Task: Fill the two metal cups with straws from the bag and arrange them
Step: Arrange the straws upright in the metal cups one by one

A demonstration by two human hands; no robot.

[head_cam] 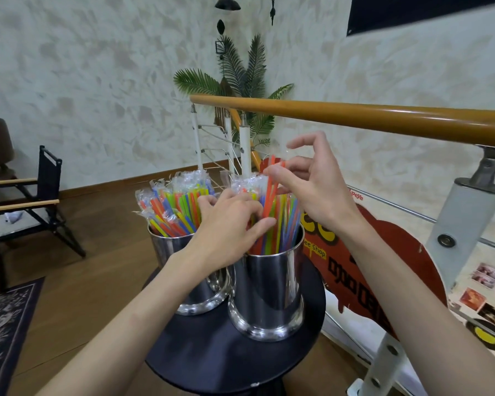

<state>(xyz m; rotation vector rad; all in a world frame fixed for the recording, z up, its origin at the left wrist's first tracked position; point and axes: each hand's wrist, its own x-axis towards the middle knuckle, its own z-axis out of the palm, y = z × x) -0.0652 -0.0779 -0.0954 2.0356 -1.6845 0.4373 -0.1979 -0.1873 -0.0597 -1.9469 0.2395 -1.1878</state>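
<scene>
Head view: on the round black table [212, 364] stand two metal cups. The left hand [229, 221] grips straws [286, 224] in the right cup [269, 292]; the right hand [312, 190] pinches their tops. The left cup [169, 250], touching it, is full.

A round dark table [212, 355] carries two metal cups [269, 295] standing side by side, touching.

I have one view only, from a camera on the person's head, wide-angle, so straight lines bow near the edges. It faces forward and down, close over a small round table [212, 355] at the bottom centre. Both forearms reach in from the lower edge. Farther off it takes in a handrail [355, 114] and the wall [97, 81].
</scene>
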